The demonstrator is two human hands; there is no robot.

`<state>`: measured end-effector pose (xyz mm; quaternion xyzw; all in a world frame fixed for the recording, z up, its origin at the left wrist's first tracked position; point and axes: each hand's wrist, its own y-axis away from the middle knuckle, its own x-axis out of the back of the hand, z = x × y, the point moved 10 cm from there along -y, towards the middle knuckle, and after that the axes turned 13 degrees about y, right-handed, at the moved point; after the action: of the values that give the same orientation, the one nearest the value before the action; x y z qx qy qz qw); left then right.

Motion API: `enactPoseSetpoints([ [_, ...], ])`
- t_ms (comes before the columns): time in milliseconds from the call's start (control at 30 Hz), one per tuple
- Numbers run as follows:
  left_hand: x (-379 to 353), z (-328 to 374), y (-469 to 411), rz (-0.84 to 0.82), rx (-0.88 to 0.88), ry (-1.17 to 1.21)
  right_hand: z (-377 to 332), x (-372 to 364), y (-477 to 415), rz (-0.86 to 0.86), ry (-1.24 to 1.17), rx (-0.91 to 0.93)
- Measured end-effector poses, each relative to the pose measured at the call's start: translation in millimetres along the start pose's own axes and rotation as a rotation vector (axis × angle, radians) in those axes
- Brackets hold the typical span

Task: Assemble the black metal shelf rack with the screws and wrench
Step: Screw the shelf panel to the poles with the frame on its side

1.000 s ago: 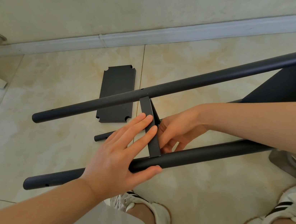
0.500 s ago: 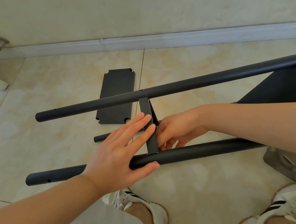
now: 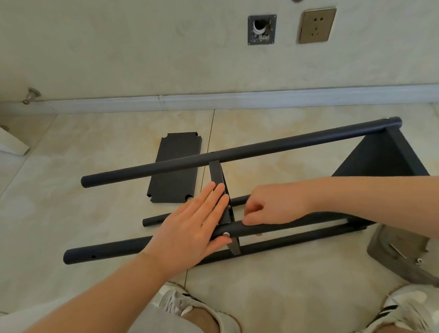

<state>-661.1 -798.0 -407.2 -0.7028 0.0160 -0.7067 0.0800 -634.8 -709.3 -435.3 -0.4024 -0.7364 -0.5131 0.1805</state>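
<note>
Since a moment ago my right hand (image 3: 271, 205) came out from behind the middle shelf (image 3: 216, 175). Now its fingers curl round the near pole (image 3: 106, 251) of the black rack (image 3: 373, 157), which lies on its side on the floor (image 3: 48, 189). My left hand (image 3: 190, 231) stayed flat — fingers straight on that shelf, thumb by a silver screw (image 3: 225, 234). I cannot see if my right fingertips hold something small. A loose shelf plate (image 3: 176, 166) lies past the far pole (image 3: 293, 141) — partly covered.

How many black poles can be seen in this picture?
4. The far pole runs across the top; the near pole is in front; the lower pole lies just beneath it; the middle pole, between them, is partly hidden.
</note>
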Motion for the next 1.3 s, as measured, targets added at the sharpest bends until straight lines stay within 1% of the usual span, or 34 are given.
enactPoseSetpoints([
  [100, 4, 9, 3, 0.059, 0.034, -0.028, -2, -1, 11, 0.025, 0.068, -0.019],
  [200, 14, 19, 7, 0.131, 0.09, 0.02, -5, -3, 16, 0.045, 0.119, -0.051],
  [267, 21, 24, 8, 0.168, 0.152, 0.092, -7, -4, 18, 0.059, 0.132, -0.062],
  [400, 32, 25, 20, 0.303, 0.362, 0.322, -12, -5, 21, 0.087, 0.135, -0.075],
  [467, 32, 20, 33, 0.414, 0.504, 0.511, -12, -5, 22, 0.1, 0.123, -0.083],
  [533, 29, 11, 54, 0.56, 0.701, 0.737, -12, -5, 22, 0.109, 0.115, -0.091],
  [600, 24, 9, 69, 0.661, 0.829, 0.856, -12, -4, 22, 0.12, 0.12, -0.086],
  [667, 12, 7, 78, 0.651, 0.953, 0.933, -12, -4, 23, 0.127, 0.129, -0.085],
  [767, -24, -3, 94, 0.565, 1.287, 1.206, -11, -4, 22, 0.125, 0.125, -0.089],
  [800, -34, -6, 101, 0.591, 1.386, 1.302, -11, -4, 22, 0.126, 0.12, -0.091],
  [867, -49, -7, 111, 0.736, 1.527, 1.555, -9, -3, 23, 0.138, 0.112, -0.098],
  [900, -55, -4, 111, 0.815, 1.561, 1.706, -9, -2, 23, 0.147, 0.109, -0.102],
  [967, -62, 0, 107, 0.946, 1.575, 1.969, -7, -1, 25, 0.16, 0.11, -0.101],
  [1033, -62, -4, 103, 1.049, 1.563, 2.1, -6, -2, 25, 0.158, 0.121, -0.086],
  [1133, -59, -15, 97, 1.155, 1.533, 2.18, -4, -3, 25, 0.153, 0.137, -0.07],
  [1300, -61, -23, 92, 1.165, 1.522, 2.207, 0, 1, 24, 0.19, 0.157, -0.073],
])
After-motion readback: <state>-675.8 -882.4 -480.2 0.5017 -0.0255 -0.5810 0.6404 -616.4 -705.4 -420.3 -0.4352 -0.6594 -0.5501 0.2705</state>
